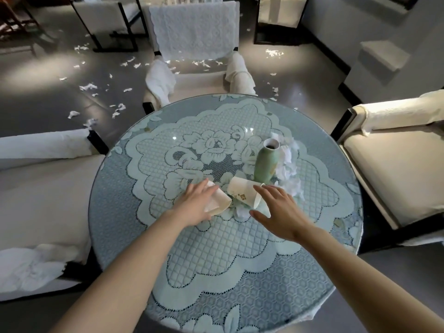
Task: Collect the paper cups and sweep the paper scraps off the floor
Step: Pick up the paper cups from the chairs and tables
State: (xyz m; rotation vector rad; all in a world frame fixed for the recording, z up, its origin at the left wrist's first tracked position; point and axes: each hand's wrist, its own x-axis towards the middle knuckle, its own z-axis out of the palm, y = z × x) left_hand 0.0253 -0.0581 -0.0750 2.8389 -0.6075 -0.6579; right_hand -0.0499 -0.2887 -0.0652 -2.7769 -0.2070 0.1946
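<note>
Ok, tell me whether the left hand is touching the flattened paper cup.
Touching: the head view shows the left hand lying on the flattened paper cup.

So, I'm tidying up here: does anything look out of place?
Yes. Two paper cups lie tipped on their sides on the round table beside the upright green vase, and torn paper scraps litter the floor behind the lace-covered chair.

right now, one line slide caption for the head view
Left hand on one tipped paper cup, right hand reaching for another beside a green vase.
</note>
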